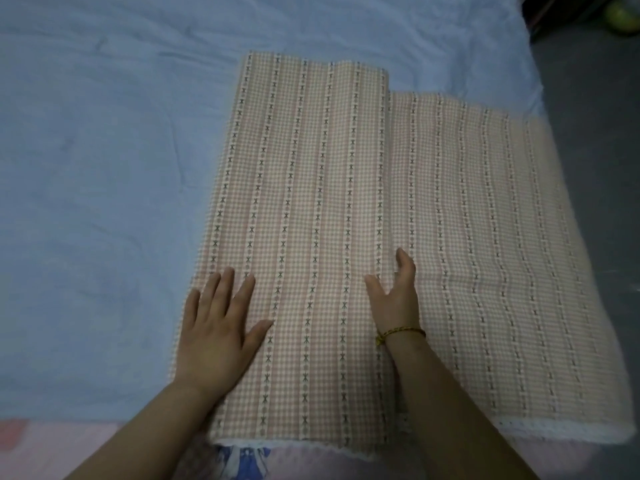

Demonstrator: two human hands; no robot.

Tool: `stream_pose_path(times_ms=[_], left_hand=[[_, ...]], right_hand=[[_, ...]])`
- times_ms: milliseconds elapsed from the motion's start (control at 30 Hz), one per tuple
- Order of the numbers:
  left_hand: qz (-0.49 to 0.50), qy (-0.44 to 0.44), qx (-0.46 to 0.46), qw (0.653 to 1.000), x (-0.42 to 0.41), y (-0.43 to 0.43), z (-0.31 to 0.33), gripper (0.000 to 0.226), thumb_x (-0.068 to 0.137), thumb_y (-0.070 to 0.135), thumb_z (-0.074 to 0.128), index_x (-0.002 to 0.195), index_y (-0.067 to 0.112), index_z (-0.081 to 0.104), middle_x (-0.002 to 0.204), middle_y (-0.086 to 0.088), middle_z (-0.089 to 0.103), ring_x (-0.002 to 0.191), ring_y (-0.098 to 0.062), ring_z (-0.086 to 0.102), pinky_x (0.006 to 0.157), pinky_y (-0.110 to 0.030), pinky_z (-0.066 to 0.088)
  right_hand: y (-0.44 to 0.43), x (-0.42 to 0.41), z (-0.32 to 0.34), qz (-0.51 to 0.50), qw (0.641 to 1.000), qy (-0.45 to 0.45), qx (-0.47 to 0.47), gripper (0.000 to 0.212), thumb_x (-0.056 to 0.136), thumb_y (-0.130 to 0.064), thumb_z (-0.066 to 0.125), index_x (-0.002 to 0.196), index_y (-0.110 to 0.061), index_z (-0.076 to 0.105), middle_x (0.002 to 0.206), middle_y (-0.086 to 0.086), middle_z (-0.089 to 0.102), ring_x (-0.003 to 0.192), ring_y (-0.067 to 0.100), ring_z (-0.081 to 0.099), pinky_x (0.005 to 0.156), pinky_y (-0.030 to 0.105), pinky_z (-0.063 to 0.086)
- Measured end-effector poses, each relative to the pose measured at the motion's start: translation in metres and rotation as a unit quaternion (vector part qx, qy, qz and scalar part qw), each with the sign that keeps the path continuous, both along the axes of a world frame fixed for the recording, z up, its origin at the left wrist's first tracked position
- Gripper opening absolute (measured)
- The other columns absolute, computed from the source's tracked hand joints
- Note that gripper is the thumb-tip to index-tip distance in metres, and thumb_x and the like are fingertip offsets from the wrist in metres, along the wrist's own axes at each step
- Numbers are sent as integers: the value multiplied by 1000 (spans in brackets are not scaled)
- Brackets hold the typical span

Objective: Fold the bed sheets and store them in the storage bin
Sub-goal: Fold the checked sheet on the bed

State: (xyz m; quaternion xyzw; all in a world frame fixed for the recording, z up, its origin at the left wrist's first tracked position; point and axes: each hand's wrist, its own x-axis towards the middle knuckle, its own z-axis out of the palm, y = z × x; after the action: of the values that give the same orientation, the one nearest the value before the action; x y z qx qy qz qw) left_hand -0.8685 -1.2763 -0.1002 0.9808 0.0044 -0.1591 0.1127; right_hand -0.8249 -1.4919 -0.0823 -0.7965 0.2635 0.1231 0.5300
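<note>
A pink-and-white checked bed sheet [346, 188] with dotted stripes lies folded on the bed, its left part doubled over the wider right layer [491, 237]. The fold's edge runs down the middle. My left hand [214, 327] lies flat with fingers spread on the sheet's near-left edge. My right hand [394, 296] rests edge-on along the fold's edge, fingers straight, a braided band on the wrist. No storage bin is in view.
A light blue bed cover [104, 168] stretches to the left and behind the sheet. The dark grey floor [588, 98] lies past the bed's right edge. A greenish object [623, 15] sits at the top right corner. Pink fabric [52, 445] lies at the near edge.
</note>
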Motion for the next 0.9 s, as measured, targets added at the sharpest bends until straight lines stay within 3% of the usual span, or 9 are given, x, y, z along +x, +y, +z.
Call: stream_pose_path(times_ms=[100,167,233,300,400,500,567,667,900], left_hand=[[78,-19,-45,996,-4,10,-2,86,84,69,22,134,3,46,137,-27,43,128,-39,38,106,-44,18],[147,-14,-84,985,-2,15,-1,99,70,71,28,141,3,34,147,-24,29,135,-37,30,111,-46,20],[166,-13,-108,980,0,19,0,106,65,75,30,143,3,29,149,-22,25,137,-34,29,111,-45,22],[151,-20,-133,979,-1,22,-3,112,67,84,26,141,0,33,146,-24,31,133,-29,32,107,-43,26],[172,-17,-197,965,-2,30,-2,105,67,76,40,142,3,31,147,-18,30,134,-23,31,103,-33,23],[235,-3,-267,934,-4,41,8,90,73,46,67,145,10,25,148,-7,33,135,-22,35,104,-23,24],[282,23,-307,908,-6,51,13,81,80,26,72,145,17,26,142,-1,43,124,-19,46,98,-21,33],[313,51,-335,887,-2,65,10,71,79,17,71,141,20,35,98,15,57,77,2,53,64,-3,38],[254,115,-385,880,10,78,7,30,81,19,69,105,29,54,79,23,57,63,13,56,58,-1,40]], right_hand=[[13,7,2,43,977,39,-204,68,94,-16,48,148,-19,8,151,6,22,133,20,31,106,27,26],[31,21,8,80,946,24,-314,72,91,-13,47,149,-19,4,155,7,8,141,25,11,115,36,5],[56,43,14,127,936,12,-328,73,91,-14,44,149,-19,0,156,7,-9,143,23,-9,113,35,-13],[85,67,17,193,928,13,-318,71,95,-27,40,148,-18,-5,155,7,-15,142,23,-16,112,37,-17],[144,101,18,290,914,31,-281,76,95,-49,31,147,-16,-14,156,5,-12,143,25,-13,113,44,-11],[199,125,19,351,895,60,-270,88,91,-56,37,145,-17,-21,155,8,-14,142,34,-10,111,57,0],[221,134,16,374,872,89,-303,94,90,-42,50,144,-18,-23,153,15,-18,140,42,-9,108,64,9],[228,139,1,392,828,118,-383,95,89,-21,55,144,-15,-23,150,24,-20,138,48,-5,104,67,19],[222,145,-1,440,765,104,-458,79,93,-10,46,147,-16,-11,152,24,-10,136,46,15,97,51,41]])
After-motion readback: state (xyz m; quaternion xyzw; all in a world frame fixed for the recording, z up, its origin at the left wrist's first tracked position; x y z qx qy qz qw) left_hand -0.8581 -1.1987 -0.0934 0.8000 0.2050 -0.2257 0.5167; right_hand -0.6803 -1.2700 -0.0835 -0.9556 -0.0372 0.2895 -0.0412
